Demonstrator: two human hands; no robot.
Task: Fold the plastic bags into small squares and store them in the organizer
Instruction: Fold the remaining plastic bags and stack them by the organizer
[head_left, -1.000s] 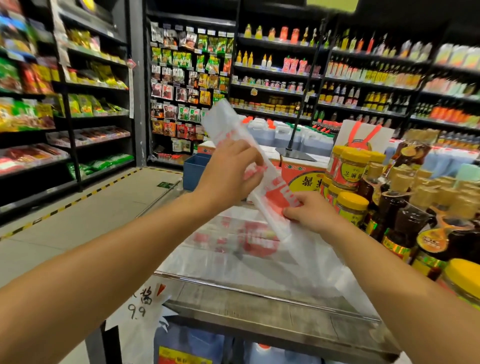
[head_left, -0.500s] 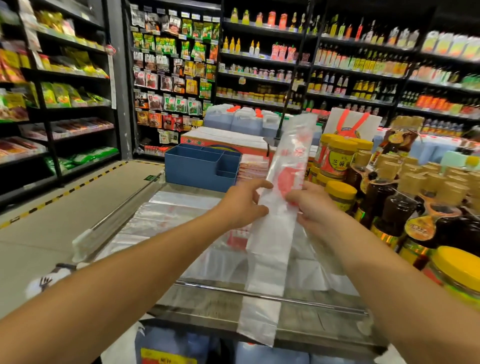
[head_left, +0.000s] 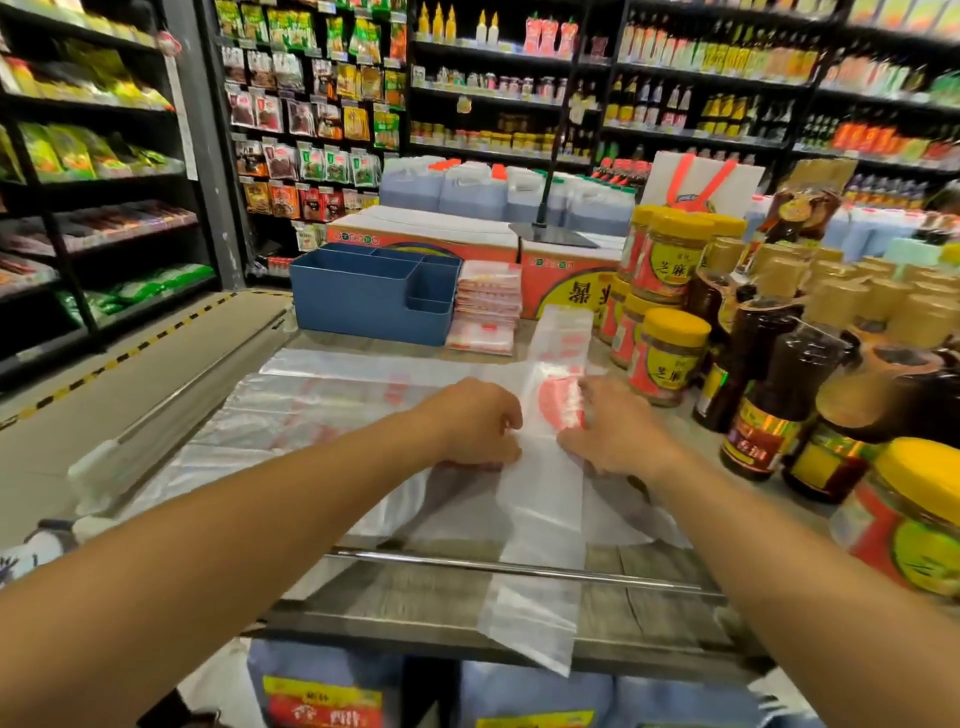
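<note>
We are pinching a folded bag strip (head_left: 543, 499) flat, left hand (head_left: 475, 423) curled on its edge, right hand (head_left: 610, 431) gripping the other edge, blue organizer (head_left: 363, 299) beyond.

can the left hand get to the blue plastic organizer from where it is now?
Probably yes. The blue plastic organizer stands beyond the left hand, with only flat clear plastic bags on the table between them. The hand first has to let go of the long folded bag strip.
</note>
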